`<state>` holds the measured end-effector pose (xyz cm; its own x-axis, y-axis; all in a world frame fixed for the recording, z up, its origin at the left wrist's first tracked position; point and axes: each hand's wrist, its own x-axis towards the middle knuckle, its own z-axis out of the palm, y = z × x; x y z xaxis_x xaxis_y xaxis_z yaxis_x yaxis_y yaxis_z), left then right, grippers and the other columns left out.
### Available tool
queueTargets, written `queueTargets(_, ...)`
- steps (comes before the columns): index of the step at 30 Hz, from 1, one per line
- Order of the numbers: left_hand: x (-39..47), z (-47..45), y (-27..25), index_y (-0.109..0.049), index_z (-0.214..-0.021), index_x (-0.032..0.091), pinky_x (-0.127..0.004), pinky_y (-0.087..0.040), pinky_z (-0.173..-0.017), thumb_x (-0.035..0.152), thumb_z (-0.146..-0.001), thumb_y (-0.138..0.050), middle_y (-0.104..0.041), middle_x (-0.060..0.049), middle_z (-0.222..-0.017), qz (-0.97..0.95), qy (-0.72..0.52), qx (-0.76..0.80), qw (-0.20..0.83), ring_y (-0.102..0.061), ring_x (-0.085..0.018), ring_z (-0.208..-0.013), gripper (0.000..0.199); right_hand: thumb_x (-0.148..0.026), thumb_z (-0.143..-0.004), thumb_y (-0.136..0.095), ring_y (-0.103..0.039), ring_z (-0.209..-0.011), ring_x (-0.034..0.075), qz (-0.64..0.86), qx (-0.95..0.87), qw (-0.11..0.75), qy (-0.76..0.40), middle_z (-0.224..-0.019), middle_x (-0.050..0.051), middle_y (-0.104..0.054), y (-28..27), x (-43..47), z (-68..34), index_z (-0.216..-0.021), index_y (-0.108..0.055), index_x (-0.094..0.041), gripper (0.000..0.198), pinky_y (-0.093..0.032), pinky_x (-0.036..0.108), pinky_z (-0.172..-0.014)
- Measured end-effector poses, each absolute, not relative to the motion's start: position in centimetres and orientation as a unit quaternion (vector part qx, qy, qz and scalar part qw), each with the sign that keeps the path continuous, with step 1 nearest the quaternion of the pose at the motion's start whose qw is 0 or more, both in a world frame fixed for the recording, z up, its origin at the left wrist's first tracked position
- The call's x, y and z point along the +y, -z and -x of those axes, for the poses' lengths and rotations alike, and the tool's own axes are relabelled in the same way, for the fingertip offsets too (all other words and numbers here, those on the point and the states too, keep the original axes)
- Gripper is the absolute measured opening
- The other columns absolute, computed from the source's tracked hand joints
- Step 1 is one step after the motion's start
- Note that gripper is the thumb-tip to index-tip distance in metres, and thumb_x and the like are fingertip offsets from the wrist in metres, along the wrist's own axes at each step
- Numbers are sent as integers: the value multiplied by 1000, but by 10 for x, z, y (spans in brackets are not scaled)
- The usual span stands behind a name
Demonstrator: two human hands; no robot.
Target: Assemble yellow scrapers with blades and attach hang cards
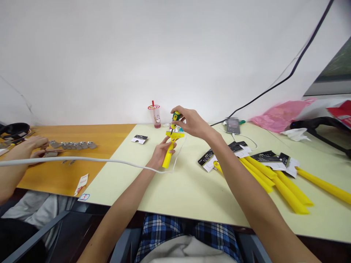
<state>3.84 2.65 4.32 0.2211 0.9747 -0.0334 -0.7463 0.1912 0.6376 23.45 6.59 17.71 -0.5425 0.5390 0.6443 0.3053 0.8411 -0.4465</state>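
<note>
My left hand (161, 153) is closed around a yellow scraper (168, 155), whose wide head points up and away from me. Above that head, my right hand (189, 121) grips the green and yellow handle of a screwdriver (175, 118). The screwdriver stands nearly upright, its shaft running down to the scraper head; my view does not show exactly where the tip meets it. To the right, several yellow scrapers (287, 190) lie in a loose pile, with black and white cards (268, 160) at their heads.
A plastic cup (157, 117) with a red straw stands by the wall, near a small card (139, 139). A phone (233, 126) lies cabled at the back. A white cable (109, 159) crosses in front. At left, a co-worker's hands (41, 146) are beside metal padlocks (76, 145).
</note>
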Motion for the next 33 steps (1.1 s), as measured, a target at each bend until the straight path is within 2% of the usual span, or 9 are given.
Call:
queueTargets(8, 26, -38, -44, -67, -124, 22, -16, -43, -52, -2, -85, -68, -69, -15, -132, -253, -577, 216, 746, -70, -13, -85, 46, -27, -97, -67, -71, -86, 23, 233, -866, 417, -149, -106, 5, -74, -174, 68, -232, -123, -62, -24, 27, -56, 39, -81)
queueTargets(24, 22, -39, -48, -65, -126, 21, -16, -44, -53, 0, -84, -69, -68, -15, -136, -266, -580, 209, 741, -69, -12, -83, 48, -33, -97, -67, -72, -87, 23, 247, -859, 424, -146, -106, 7, -76, -175, 70, -237, -123, -63, -25, 28, -60, 41, -84)
queueTargets(33, 20, -40, -50, -66, -121, 22, -18, -42, -54, 0, -84, -69, -68, -14, -136, -258, -584, 226, 736, -70, -13, -86, 43, -36, -96, -69, -72, -86, 24, 251, -851, 431, -162, -103, 6, -76, -175, 69, -237, -122, -63, -25, 29, -61, 42, -84)
